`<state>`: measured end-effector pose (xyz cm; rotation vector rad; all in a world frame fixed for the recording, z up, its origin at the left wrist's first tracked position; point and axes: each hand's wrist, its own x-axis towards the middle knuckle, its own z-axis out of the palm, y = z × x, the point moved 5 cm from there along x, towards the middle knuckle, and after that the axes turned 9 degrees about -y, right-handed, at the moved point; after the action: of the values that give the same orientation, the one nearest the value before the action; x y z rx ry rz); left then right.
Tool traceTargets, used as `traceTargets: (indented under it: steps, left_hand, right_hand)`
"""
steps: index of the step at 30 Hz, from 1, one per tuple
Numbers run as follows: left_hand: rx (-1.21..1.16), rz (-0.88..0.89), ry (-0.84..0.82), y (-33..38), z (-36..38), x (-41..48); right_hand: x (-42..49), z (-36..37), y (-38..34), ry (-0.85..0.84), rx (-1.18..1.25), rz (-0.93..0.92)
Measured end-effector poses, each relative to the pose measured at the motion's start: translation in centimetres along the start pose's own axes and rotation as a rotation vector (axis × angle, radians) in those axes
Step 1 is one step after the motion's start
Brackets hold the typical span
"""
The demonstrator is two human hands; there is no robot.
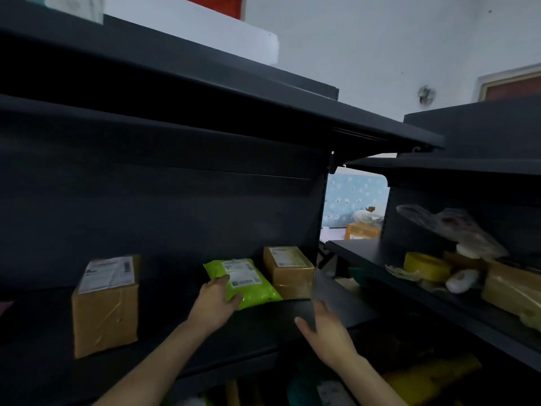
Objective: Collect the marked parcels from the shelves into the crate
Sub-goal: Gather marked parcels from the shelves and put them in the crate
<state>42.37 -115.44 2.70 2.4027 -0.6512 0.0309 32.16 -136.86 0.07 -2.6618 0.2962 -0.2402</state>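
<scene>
Head view: the left hand (216,300) grips the near end of a green parcel (251,285), thumb on top and fingers curled round its edge. The right hand (328,329) hovers over the front edge of the dark shelf (164,323), fingers loosely spread and holding nothing; whether it touches the shelf I cannot tell. The parcel lies on this shelf with its white label up, tilted, its far end touching a small box (288,271) behind and to the right. A big box (105,306) stands well apart on the left, label on top. Farther right, another shelf (366,253) carries a yellow tape roll (427,266) and plastic bags (456,227). A white wall (380,54) lies beyond.
</scene>
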Motion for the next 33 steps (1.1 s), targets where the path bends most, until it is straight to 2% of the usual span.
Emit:
traceTargets:
  steps: [4, 8, 10, 12, 14, 16, 19, 24, 28, 33]
  left_hand:
    - [-0.079, -0.061, 0.053, -1.1, -0.3, 3.8]
    - [-0.169, -0.288, 0.032, -3.6, 0.0, 6.0]
    - [-0.251, -0.384, 0.003, -4.9, 0.4, 6.5]
    - [-0.44, -0.442, -0.005, -5.7, 1.0, 6.7]
    - [-0.715, -0.434, -0.024, -5.6, 1.9, 7.0]
    - [-0.87, -0.414, -0.044, -5.0, 2.5, 7.1]
    - [-0.851, -0.388, -0.032, -3.9, 2.7, 6.9]
    - [-0.862, -0.353, 0.071, -3.7, 2.9, 6.2]
    - [-0.8, -0.243, 0.181, -2.9, 2.8, 4.9]
    - [-0.779, -0.174, 0.263, -2.0, 2.0, 3.4]
  right_hand:
    - [4.4, -1.5, 0.9, 0.096, 0.195, -0.071]
    - [8.3, -2.9, 2.4, 0.203, 0.323, -0.086]
    - [10.6, -3.2, 2.9, 0.184, 0.32, -0.032]
    - [12.8, -3.1, 3.3, 0.111, 0.377, 0.046]
    - [14.7, -2.6, 3.7, 0.013, 0.504, 0.127]
    - [15.9, -1.9, 4.0, -0.07, 0.628, 0.184]
    - [16.3, -1.2, 4.0, -0.092, 0.835, 0.173]
    - [14.4, -0.8, 4.8, -0.121, 1.022, -0.031]
    - [12.4, -0.4, 5.2, -0.142, 1.059, -0.176]
    - [10.8, 0.3, 4.6, -0.161, 1.007, -0.269]
